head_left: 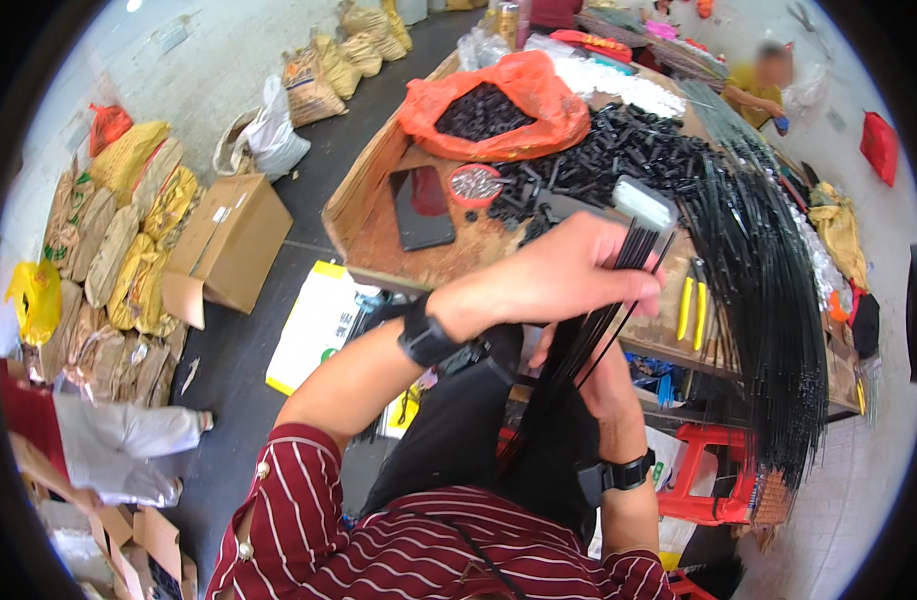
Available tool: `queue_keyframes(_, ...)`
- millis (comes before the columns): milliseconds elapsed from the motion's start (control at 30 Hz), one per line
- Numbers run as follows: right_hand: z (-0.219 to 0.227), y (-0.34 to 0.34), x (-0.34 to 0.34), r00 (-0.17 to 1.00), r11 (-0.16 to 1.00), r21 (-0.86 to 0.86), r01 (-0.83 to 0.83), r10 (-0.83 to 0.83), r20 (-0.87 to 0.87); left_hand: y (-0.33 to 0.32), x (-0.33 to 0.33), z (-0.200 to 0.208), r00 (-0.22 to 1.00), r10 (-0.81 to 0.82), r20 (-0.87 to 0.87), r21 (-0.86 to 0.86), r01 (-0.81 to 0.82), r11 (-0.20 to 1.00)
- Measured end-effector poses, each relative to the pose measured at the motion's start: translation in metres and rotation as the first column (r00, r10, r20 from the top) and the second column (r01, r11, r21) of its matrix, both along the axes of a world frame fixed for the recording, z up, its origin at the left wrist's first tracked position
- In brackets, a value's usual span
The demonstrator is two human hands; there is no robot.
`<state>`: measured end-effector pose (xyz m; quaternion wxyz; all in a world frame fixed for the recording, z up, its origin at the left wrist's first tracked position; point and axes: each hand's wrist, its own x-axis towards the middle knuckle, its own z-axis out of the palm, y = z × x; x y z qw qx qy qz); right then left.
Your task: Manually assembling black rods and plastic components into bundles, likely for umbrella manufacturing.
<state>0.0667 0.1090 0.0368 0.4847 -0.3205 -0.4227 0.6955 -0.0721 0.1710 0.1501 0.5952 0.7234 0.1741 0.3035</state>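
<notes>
My left hand [564, 265] reaches across from the left, its thumb and fingers closed round the upper part of a bundle of thin black rods [577, 352]. The bundle slants down toward my lap, and a few rods splay apart. Lower down, my right hand [607, 382] is behind the bundle with its fingers curled against it; the rods partly cover it. Just beyond my left hand sits a clear plastic box [646, 204]. Yellow-handled pliers [692, 305] lie to the right of my hands on the wooden table [419, 275].
Long black rods [769, 270] hang over the table's right edge. Small black parts [629, 145] are heaped behind, near an orange bag [539, 90], a red cup [476, 185] and a phone [424, 207]. A red stool [709, 475] stands below right; a cardboard box [229, 245] is left. Other people are nearby.
</notes>
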Motion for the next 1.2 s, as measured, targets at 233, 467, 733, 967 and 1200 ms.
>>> queue_keyframes(233, -0.021, 0.006, -0.004, 0.892, 0.892, -0.009, 0.451, -0.451, 0.029, -0.033, 0.006, -0.025, 0.919, 0.393, -0.03, 0.409, -0.348, 0.844)
queue_keyframes(467, -0.017, 0.003, 0.012, 0.952, 0.95, -0.066, 0.306, -0.307, -0.012, -0.082, -0.021, -0.004, 0.809, 0.41, 0.421, 0.468, -0.581, 0.666)
queue_keyframes(733, -0.023, 0.013, 0.009, 0.964, 0.961, -0.078, 0.264, -0.264, 0.014, -0.145, -0.056, 0.062, 0.878, 0.116, 0.465, 0.387, -0.319, 0.865)
queue_keyframes(967, -0.013, 0.007, 0.017, 0.975, 0.975, -0.04, 0.217, -0.215, 0.053, -0.136, -0.058, 0.034, 0.79, 0.322, 0.522, 0.304, -0.525, 0.795)
queue_keyframes(1200, -0.015, 0.003, 0.014, 0.993, 0.993, 0.009, 0.118, -0.118, 0.009, -0.045, -0.028, -0.053, 0.638, 0.702, 0.317, 0.162, -0.765, 0.623)
